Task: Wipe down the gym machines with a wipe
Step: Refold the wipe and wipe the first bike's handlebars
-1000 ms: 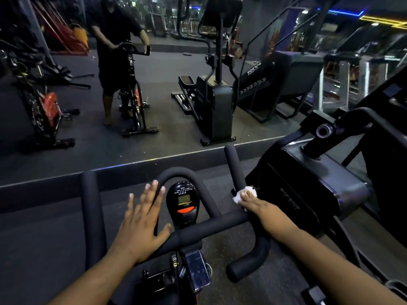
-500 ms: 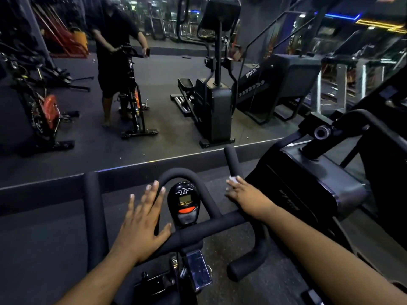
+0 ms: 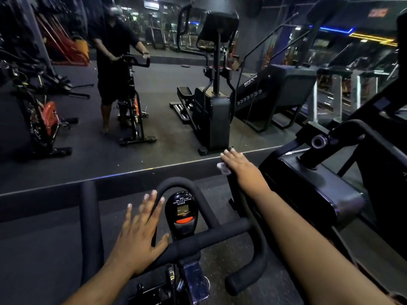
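The black handlebar (image 3: 220, 236) of an exercise bike fills the lower middle, with a small console (image 3: 181, 213) at its centre. My left hand (image 3: 138, 234) rests flat on the crossbar left of the console, fingers straight. My right hand (image 3: 240, 167) reaches forward over the far tip of the right bar and holds a white wipe (image 3: 223, 170) against it. Only a corner of the wipe shows under the hand. The bar's tip is hidden by my hand.
A wall mirror (image 3: 154, 119) stands just ahead, reflecting a person at the bike, an elliptical and a stair machine. A large black machine (image 3: 308, 190) sits close on the right. The left bar horn (image 3: 88, 216) rises at the left. The floor is dark rubber.
My right hand has slid forward with the wipe along the right bar, from near the crossbar to its far tip. My left hand has stayed flat on the crossbar.
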The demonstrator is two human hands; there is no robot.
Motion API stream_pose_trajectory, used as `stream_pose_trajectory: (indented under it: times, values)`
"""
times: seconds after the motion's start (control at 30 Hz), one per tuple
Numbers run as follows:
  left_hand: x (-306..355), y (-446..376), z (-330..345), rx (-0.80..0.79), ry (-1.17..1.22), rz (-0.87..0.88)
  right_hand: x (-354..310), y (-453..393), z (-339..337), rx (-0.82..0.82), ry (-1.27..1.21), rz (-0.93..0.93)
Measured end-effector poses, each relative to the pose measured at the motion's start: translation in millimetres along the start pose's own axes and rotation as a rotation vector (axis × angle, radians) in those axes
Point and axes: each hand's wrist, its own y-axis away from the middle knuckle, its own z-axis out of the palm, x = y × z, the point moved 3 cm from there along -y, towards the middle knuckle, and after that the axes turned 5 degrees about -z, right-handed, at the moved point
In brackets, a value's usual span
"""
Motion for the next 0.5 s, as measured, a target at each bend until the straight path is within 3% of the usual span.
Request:
stream_pose_trajectory:
  times: [0.07, 0.2, 0.4, 0.5]
  values:
    - [0, 0, 0, 0.001, -0.008, 0.0, 11, 20, 27, -0.121, 0.026, -0.005]
    - [2, -1, -1, 0.013, 0.021, -0.001, 20, 89, 51, -0.092, -0.133, 0.036]
    - [2, -1, 1, 0.022, 0.023, 0.009, 19, 149, 26, -0.249, -0.176, 0.003]
    - [1, -1, 1, 0.016, 0.021, 0.008, 18, 115, -8, -0.02, -0.08, 0.083]
